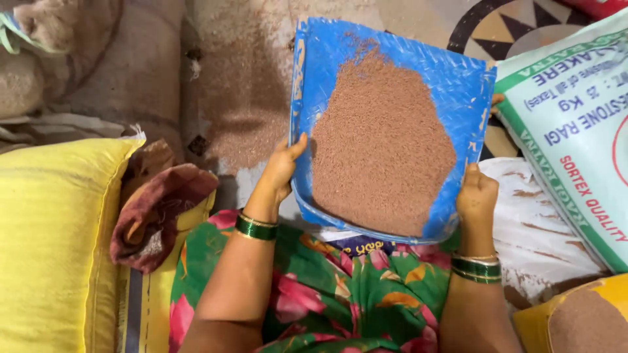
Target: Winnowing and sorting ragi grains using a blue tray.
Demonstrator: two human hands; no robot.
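A person seated on the floor is gripping a blue winnowing tray [458,85] of reddish-brown grain [383,144] over their lap, left hand [281,171] and right hand [476,195] each closing on a near corner, its long axis running away from them.

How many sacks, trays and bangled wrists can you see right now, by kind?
Blue winnowing tray of reddish-brown grain, held by left hand and right hand: 1
Yellow sacks: 2
White printed sack: 1
Brown burlap sacks: 1
Green-bangled wrists: 2
Total: 7
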